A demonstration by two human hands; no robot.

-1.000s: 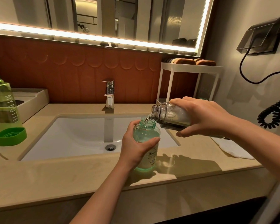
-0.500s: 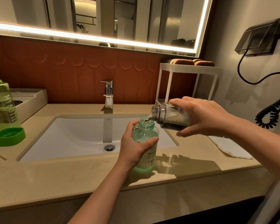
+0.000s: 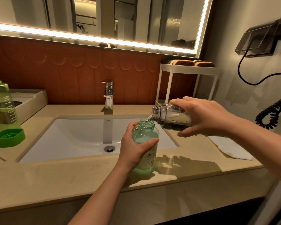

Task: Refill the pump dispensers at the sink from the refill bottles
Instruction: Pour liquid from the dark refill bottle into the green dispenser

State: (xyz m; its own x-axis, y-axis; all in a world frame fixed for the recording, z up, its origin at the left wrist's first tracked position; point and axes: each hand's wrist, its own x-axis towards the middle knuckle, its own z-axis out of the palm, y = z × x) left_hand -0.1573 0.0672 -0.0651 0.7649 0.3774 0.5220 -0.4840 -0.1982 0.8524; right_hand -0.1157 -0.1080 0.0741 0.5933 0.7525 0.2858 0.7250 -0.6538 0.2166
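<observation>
Teal dispenser bottle [image 3: 143,137], no pump on, upright on counter [image 3: 55,176] at front right corner of sink [image 3: 75,135]. Left hand [image 3: 133,150] wrapped round its body. Clear refill bottle [image 3: 170,117] tipped, neck over teal mouth, thin stream running in; right hand [image 3: 204,117] grips it. Around: 1 faucet [image 3: 108,95], 1 green bottle [image 3: 2,108] far left with 1 loose green cap [image 3: 9,138], 1 white cloth [image 3: 230,148] on right. Pour path unobstructed.

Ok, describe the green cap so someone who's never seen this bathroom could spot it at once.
Find the white sink and go left along the beige counter. At the far left stands a tall green bottle lettered MY BOTTLE, with the cap lying at its foot. It alone is opaque bright green, low and open side up.
</observation>
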